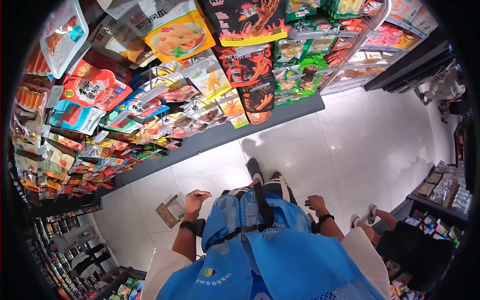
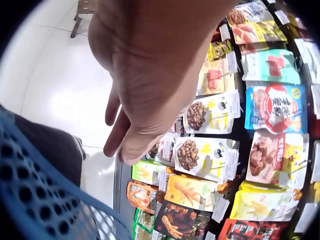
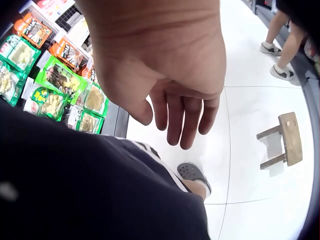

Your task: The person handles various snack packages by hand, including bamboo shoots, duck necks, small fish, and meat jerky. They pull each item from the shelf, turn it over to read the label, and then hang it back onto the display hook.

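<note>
My left hand (image 1: 197, 200) hangs at waist height beside the blue mesh vest (image 1: 300, 260), fingers loosely bent and holding nothing. In the left wrist view the left hand (image 2: 145, 95) overlaps white snack pouches (image 2: 200, 156) on the rack. On the other side of the vest, my right hand (image 1: 316, 203) hangs with relaxed fingers and nothing in it. The right wrist view shows the right hand (image 3: 175, 100) above the pale tiled floor, its fingers (image 3: 175, 122) pointing down. Green snack packs (image 3: 60, 80) hang to its left in that view.
A rack of bagged snacks (image 1: 180, 37) runs along the front and left. A small wooden stool (image 1: 167, 215) stands on the floor by my left side. Another person (image 1: 410, 245) in dark clothes stands at right, near a low display (image 1: 442, 192). More shelves (image 1: 60, 245) line the left.
</note>
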The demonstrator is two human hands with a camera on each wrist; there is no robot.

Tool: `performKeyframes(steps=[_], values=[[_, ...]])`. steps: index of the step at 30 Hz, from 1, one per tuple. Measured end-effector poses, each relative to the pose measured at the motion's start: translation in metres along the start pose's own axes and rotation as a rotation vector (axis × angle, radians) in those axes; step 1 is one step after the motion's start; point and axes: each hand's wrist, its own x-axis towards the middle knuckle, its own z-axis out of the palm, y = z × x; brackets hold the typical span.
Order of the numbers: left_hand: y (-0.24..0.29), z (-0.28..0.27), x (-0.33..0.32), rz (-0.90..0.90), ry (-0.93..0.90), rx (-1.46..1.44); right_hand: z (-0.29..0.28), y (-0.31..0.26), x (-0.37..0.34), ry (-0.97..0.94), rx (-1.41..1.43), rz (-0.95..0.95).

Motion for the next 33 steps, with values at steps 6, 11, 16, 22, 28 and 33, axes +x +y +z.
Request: performKeyframes(steps=[6,11,16,22,28,33], values=[[0.014,-0.017,-0.035,0.044,0.161,-0.107,0.007,-0.021,0.021,0.051,0.088,-0.049],[0.039,-0.040,-0.016,0.183,0.314,-0.156,0.033,-0.020,0.004,0.083,0.105,-0.098],[0.089,-0.074,0.031,0.364,0.303,-0.107,0.081,0.021,-0.025,0.191,0.165,-0.110],[0.103,-0.140,0.078,0.409,0.096,-0.095,0.151,0.083,-0.081,0.467,0.425,-0.036],[0.041,-0.244,0.103,0.329,-0.055,-0.124,0.235,0.071,-0.110,0.558,0.592,-0.078],[0.029,-0.301,0.097,0.259,-0.089,-0.080,0.283,-0.067,-0.157,0.470,0.525,-0.442]])
